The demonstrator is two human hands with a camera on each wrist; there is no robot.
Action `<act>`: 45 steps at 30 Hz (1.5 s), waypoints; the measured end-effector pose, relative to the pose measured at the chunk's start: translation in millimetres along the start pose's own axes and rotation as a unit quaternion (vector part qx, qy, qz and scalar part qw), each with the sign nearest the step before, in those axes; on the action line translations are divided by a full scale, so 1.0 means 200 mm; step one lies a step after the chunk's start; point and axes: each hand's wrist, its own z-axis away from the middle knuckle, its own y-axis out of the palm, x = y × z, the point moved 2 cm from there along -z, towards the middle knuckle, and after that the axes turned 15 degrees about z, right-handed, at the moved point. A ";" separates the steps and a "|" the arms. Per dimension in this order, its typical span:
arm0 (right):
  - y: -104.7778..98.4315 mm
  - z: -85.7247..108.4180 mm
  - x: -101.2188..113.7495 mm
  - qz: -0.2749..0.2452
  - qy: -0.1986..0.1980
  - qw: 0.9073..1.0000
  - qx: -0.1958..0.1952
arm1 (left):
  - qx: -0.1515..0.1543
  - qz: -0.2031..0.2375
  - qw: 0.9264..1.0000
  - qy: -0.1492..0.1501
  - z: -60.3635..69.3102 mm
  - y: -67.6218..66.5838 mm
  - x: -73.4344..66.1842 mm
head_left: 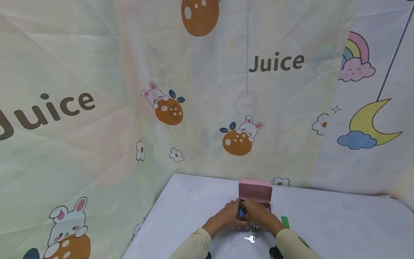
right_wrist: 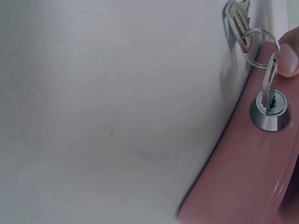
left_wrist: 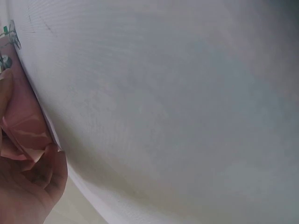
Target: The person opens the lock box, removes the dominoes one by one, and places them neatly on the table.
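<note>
A pink lockbox point(head_left: 255, 184) stands on the white table with its lid raised. My left hand point(head_left: 228, 216) grips its left side, the fingers bent round the corner in the left wrist view. My right hand point(head_left: 257, 212) reaches over the front into the box, fingers pointing down beside a blue item point(head_left: 241, 213). Whether those fingertips pinch the blue item is hidden. In the right wrist view a key point(right_wrist: 269, 81) sits in the round lock point(right_wrist: 271, 116) on the box front. A second key point(right_wrist: 239, 28) hangs from the same ring point(right_wrist: 254, 30). The left thumb touches near them.
A green strip point(head_left: 285, 222) lies on the table point(head_left: 339, 223) just right of the box. Behind the table hang printed cloth walls point(head_left: 207, 72) with rabbits and oranges. Black pieces point(head_left: 275, 252) show by the right sleeve.
</note>
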 end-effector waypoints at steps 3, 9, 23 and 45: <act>0.00 0.00 0.00 0.004 0.002 1.000 0.001 | 0.000 -0.002 1.000 0.002 0.00 0.00 0.00; -0.01 0.01 0.00 0.017 0.005 1.000 -0.004 | 0.000 -0.006 1.000 0.006 0.00 0.00 0.00; -0.04 0.01 0.02 0.048 0.008 0.999 -0.011 | 0.002 -0.003 1.000 0.000 0.01 0.00 -0.01; -0.08 0.03 0.01 0.038 -0.026 0.999 -0.016 | 0.002 -0.001 1.000 -0.009 -0.01 0.02 0.01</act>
